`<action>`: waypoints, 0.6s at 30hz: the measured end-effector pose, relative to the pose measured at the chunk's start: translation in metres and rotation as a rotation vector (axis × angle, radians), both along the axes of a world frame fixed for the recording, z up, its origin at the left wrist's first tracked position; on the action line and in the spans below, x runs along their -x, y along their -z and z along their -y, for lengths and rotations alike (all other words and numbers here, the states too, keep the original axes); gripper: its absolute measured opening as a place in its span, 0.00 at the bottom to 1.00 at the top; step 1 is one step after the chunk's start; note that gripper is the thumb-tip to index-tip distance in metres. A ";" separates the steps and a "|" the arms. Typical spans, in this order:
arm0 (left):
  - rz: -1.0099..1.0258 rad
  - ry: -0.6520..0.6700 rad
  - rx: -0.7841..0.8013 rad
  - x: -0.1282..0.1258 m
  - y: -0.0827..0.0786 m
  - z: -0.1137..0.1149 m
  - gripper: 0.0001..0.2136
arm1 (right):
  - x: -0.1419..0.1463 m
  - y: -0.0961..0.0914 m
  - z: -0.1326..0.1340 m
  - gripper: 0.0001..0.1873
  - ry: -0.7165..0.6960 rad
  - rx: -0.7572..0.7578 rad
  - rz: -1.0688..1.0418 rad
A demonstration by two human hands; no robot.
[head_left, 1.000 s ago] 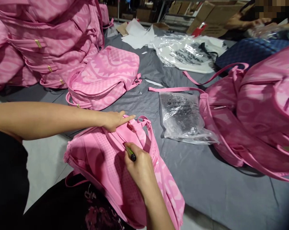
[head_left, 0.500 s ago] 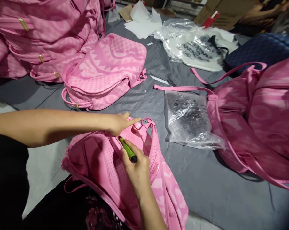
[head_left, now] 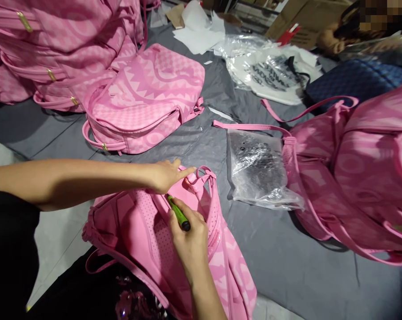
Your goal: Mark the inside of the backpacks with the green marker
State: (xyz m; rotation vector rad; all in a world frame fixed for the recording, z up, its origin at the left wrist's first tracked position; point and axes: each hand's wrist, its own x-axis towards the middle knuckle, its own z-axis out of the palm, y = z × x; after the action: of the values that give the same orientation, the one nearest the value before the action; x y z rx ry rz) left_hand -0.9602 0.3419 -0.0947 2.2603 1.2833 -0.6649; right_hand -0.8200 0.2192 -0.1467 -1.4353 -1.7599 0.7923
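A pink patterned backpack (head_left: 130,226) lies across my lap and the table's edge, its padded, perforated back panel facing up. My left hand (head_left: 167,175) rests on its upper edge, the index finger stretched toward the strap's top loop (head_left: 206,172); its thumb is hidden. In my closed right hand (head_left: 191,231) is a slim green tool with a black end (head_left: 179,213). The tool's far tip points at the panel just below my left hand and is hidden, so its exact kind cannot be made out.
Another pink backpack (head_left: 147,98) lies beyond my hands, beside a pile of them (head_left: 70,49). At right stands a pink backpack (head_left: 361,178) with loose straps, near a clear plastic packet (head_left: 257,169). Plastic bags (head_left: 271,71), white paper (head_left: 201,26) and a dark blue checked bag (head_left: 357,80) lie farther back.
The view has turned slightly right, showing more of the right backpack and part of a person at upper right. Both hands and the green tool keep nearly the same place on the backpack.
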 end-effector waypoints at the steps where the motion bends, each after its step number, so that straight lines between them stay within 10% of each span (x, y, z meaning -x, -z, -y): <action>1: -0.009 0.001 -0.007 -0.001 0.000 0.000 0.60 | 0.000 -0.001 0.000 0.15 0.000 -0.011 0.011; 18: -0.028 0.023 -0.023 -0.003 0.002 0.000 0.60 | 0.001 0.000 0.005 0.15 0.043 -0.032 0.019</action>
State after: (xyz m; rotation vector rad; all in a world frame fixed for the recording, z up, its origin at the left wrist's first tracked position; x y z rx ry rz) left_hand -0.9568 0.3419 -0.0966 2.2954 1.2856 -0.6961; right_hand -0.8211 0.2137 -0.1464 -1.4591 -1.7426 0.7278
